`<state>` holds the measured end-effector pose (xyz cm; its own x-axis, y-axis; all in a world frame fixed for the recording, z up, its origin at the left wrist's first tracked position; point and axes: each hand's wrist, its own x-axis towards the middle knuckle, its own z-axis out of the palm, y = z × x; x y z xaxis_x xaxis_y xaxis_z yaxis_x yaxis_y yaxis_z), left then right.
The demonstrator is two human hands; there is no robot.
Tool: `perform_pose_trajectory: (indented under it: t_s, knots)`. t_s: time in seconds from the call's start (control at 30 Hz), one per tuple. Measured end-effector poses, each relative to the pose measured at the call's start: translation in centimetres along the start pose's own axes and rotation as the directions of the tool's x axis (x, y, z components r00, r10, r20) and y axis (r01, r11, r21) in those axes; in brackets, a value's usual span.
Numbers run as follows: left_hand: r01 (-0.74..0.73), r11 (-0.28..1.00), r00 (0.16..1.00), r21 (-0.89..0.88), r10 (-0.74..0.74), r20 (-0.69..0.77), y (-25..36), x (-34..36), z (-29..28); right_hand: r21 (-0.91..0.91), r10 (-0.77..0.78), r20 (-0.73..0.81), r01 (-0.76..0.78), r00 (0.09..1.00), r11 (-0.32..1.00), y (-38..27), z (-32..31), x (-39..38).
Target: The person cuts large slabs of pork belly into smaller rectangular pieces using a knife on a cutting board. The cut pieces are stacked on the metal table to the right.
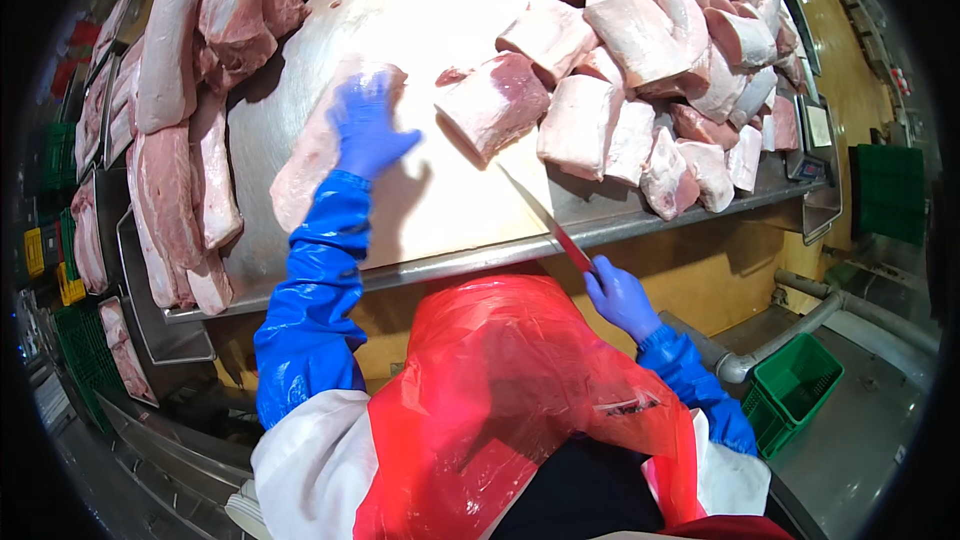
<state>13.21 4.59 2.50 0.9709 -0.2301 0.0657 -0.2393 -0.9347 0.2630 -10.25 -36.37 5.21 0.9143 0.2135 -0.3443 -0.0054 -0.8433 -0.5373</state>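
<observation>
My left hand (366,128), in a blue glove, lies over a long pale slab of pork (312,165) on the white cutting board (460,210). Its fingers are spread and slightly blurred, and they hide part of the slab. My right hand (624,298), gloved too, is closed round the red handle of a knife (540,212) in front of the table's edge. The blade points up and left over the board, its tip close below a cut pork chunk (495,105) with one dark red side.
Many cut pork chunks (630,35) are heaped on the metal table (600,202) at the right. Long uncut pork loins (168,50) are piled along the left side. A green crate (793,390) stands on the floor at lower right, near a metal pipe (790,340).
</observation>
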Motion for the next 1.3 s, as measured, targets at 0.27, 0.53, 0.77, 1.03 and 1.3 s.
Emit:
perform_pose_trajectory:
  t_s: [0.27, 0.53, 0.77, 1.03, 1.3]
  knots:
    - [0.228, 0.71, 0.889, -0.666, 0.127, 0.44, 8.7, 14.0, 2.6, 0.453, 0.344, -0.4, -0.143, 0.849, 0.88, 2.0, -4.0, -0.7]
    - [0.066, -0.623, 0.967, -0.779, 0.232, -0.104, 17.6, 20.1, 5.7, 0.79, 0.587, -0.309, -0.142, 0.748, 0.596, 6.2, -3.7, -1.6]
    - [0.008, 0.868, 0.998, -0.497, -0.042, -0.056, 13.3, 10.3, 3.0, 0.721, 0.541, -0.426, -0.089, 0.726, 0.687, 7.1, -5.5, 2.3]
    - [0.407, 0.797, 0.89, -0.446, -0.455, 0.0, -23.5, 2.6, -2.6, 0.556, 0.294, -0.469, 0.019, 0.833, 0.831, 2.5, -1.7, 5.8]
    - [0.22, 0.388, 0.961, -0.895, 0.071, 0.267, -2.6, 3.8, -3.9, 0.623, 0.369, -0.386, -0.057, 0.845, 0.781, -3.5, 2.5, 6.0]
